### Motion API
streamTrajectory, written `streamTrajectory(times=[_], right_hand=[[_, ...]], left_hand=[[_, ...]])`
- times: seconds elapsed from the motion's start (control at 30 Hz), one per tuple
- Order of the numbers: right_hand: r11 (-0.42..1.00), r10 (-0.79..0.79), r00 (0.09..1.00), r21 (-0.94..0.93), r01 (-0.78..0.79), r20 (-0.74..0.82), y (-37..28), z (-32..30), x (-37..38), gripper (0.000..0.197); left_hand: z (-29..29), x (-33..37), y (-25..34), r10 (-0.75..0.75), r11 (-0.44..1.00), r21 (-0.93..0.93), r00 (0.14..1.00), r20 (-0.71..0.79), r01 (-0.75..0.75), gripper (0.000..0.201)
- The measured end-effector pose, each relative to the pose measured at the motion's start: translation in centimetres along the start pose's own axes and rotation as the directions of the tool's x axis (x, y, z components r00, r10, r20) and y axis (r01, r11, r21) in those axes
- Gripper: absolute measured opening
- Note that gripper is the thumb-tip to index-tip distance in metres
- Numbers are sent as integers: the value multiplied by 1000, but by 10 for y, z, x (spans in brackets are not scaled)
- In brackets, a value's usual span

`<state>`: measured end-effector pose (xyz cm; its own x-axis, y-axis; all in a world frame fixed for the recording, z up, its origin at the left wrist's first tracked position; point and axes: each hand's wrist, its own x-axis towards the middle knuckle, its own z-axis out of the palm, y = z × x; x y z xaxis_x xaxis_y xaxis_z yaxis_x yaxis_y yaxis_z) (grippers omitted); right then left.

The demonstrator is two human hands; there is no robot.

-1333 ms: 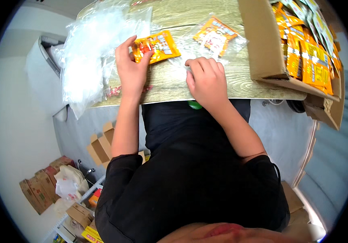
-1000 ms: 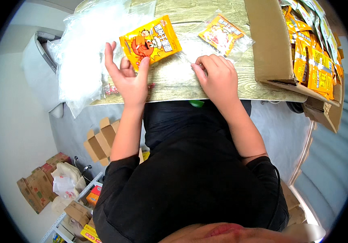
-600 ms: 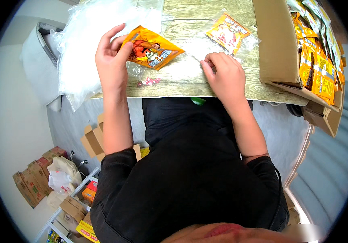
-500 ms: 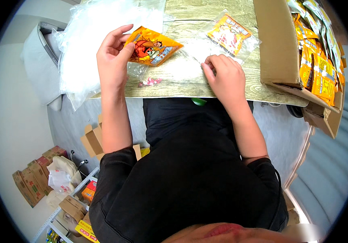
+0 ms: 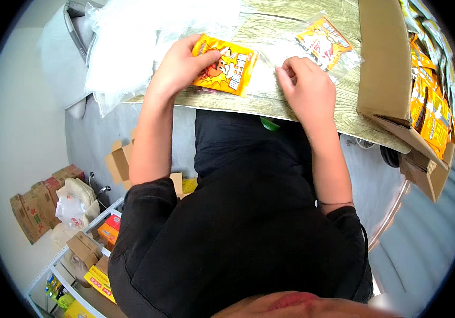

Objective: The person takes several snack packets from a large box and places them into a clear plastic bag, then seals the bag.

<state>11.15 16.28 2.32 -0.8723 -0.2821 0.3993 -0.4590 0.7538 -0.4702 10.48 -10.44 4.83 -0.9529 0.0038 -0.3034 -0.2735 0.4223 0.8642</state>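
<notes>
Between the thumb and fingers of my left hand (image 5: 179, 68) is an orange snack packet (image 5: 239, 75) with a cartoon print, tilted above the table. To its right, my right hand (image 5: 312, 89) has its fingers curled in a pinch at a clear plastic bag (image 5: 268, 71). This bag is hard to make out against the glare, and part of it lies behind the packet. Just beyond my right hand, a second orange packet (image 5: 325, 41) lies inside another clear bag on the wood-patterned table (image 5: 275, 106).
A heap of clear plastic bags (image 5: 124, 50) covers the table's left side. At the right edge stands an open cardboard box (image 5: 384, 58) full of orange packets (image 5: 433, 123) and paler ones. Cartons (image 5: 37, 206) and a metal shelf (image 5: 60, 289) are at the lower left.
My left hand has brought the orange packet down and to the right, closer to my right hand, turning its front more toward me. The whole view has shifted slightly.
</notes>
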Motion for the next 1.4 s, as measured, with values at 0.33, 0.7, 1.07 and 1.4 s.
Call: streamTrajectory(times=[0.33, 0.7, 1.07, 1.4], right_hand=[[998, 4, 996, 61, 1, -92, -19, -6, 8, 10], [991, -69, 986, 104, 86, -153, -29, -6, -3, 11], [974, -157, 956, 120, 191, -248, -22, -9, -7, 13], [967, -143, 959, 171, 188, -243, -20, -21, -12, 16]], left_hand=[[31, -27, -12, -10, 753, -652, 992, 125, 90, 27], [108, -7, -19, 395, -127, -940, 885, 245, 317, 42], [136, 16, 2, 327, -84, -874, 842, 429, 478, 33], [145, 17, 23, 242, 116, -934, 902, 357, 339, 24]])
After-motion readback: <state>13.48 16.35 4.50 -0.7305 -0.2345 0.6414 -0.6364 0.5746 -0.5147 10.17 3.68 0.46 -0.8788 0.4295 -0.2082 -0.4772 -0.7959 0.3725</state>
